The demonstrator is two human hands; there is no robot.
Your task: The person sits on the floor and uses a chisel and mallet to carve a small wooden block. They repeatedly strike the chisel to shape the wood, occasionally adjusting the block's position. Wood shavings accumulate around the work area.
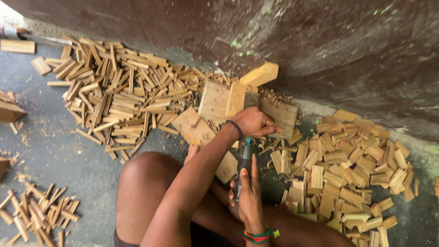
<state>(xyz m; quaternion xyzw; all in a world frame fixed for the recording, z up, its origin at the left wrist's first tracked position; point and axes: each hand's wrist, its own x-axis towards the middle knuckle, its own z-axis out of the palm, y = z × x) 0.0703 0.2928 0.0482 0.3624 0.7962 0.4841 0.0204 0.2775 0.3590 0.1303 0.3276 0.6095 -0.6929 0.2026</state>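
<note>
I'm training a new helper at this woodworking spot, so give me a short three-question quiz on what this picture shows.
1. True or false: the left hand rests on the flat wooden board near the wall.
2. What does the right hand grip?
A. a dark tool handle
B. a paintbrush
C. a glass bottle
3. On which side of the picture does the pile of thin wooden sticks lie, and on which the pile of short, wider wooden pieces?

Key
1. True.
2. A: the dark tool handle runs from the right hand up toward the left.
3. Sticks on the left; wider pieces on the right.
</note>
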